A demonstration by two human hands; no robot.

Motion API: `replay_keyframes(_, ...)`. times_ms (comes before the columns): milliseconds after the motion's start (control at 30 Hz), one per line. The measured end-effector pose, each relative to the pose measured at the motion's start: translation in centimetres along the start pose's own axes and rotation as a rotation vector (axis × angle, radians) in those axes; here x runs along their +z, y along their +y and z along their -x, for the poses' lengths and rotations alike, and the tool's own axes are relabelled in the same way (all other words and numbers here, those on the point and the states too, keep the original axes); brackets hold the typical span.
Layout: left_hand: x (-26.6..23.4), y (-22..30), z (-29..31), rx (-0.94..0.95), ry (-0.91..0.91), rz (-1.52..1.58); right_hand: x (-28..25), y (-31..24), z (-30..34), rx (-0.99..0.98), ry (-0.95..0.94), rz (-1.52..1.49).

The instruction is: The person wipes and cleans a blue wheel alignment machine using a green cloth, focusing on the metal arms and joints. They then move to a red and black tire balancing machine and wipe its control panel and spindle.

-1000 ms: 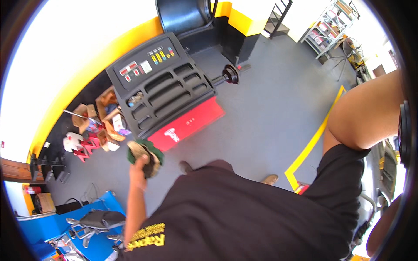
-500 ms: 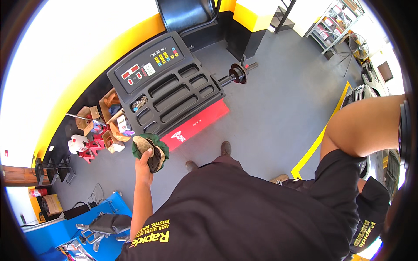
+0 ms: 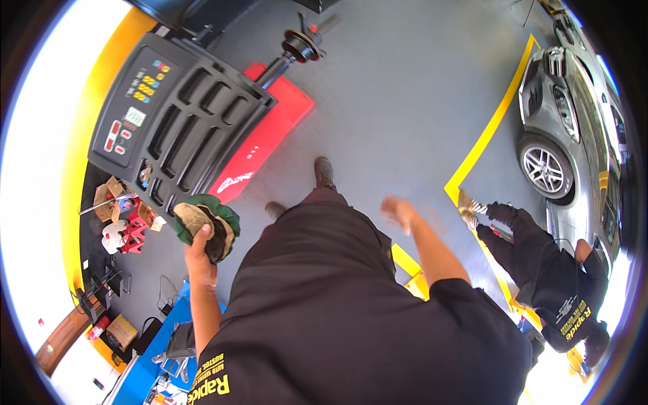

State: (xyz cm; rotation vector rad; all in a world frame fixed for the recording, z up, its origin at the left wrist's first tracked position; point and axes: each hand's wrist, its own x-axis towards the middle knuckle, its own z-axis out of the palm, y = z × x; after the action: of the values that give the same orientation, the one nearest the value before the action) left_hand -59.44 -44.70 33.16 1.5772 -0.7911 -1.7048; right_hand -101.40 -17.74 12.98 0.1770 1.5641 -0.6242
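While cardboard boxes [image 3: 111, 199] and red stools [image 3: 136, 235] are crowding the far left, a grey machine [image 3: 182, 115] is standing beside them, and a small white label [image 3: 134, 117] is sitting among the coloured buttons of its control panel [image 3: 121, 88], its print too small to make out. In front of the machine's near corner, the left hand [image 3: 201, 256] is holding up a folded cloth bundle [image 3: 191, 221] of green, tan and dark brown; its grip is clamping the cloth, the thumb pressing on the tan part. Yellow lettering [image 3: 210, 385] is running across the wearer's black shirt [image 3: 364, 304], partly cut off. On the machine's red base [image 3: 273, 125], a white emblem [image 3: 235, 181] is showing. Farther right, the right hand [image 3: 399, 212] is hovering above the grey floor [image 3: 398, 101], blurring, its grip opening outward with fingers extended. Beyond it, a co-worker [image 3: 547, 270] in black is standing near a grey car [image 3: 580, 115], similar yellow lettering [image 3: 575, 320] marking that shirt.
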Motion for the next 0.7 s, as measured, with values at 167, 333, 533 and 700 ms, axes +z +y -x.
replay_keyframes(167, 6.3, 0.4, -2.5, -0.082, -0.048, -0.141, 2.0, 12.2, 7.1, 0.335, -0.305, -0.653)
replay_keyframes(333, 11.8, 1.1, -4.6, -0.176, -0.116, -0.284, 1.4, 10.6, 10.6, 0.367, -0.297, -0.835)
replay_keyframes(533, 15.7, 3.3, -7.8, -0.148, -0.185, -0.354, 0.5, 7.9, 12.2, 0.395, -0.293, -0.907)
replay_keyframes(700, 16.1, 3.2, -8.6, -0.191, -0.154, -0.367, -0.3, 5.9, 12.6, 0.451, -0.273, -0.9)
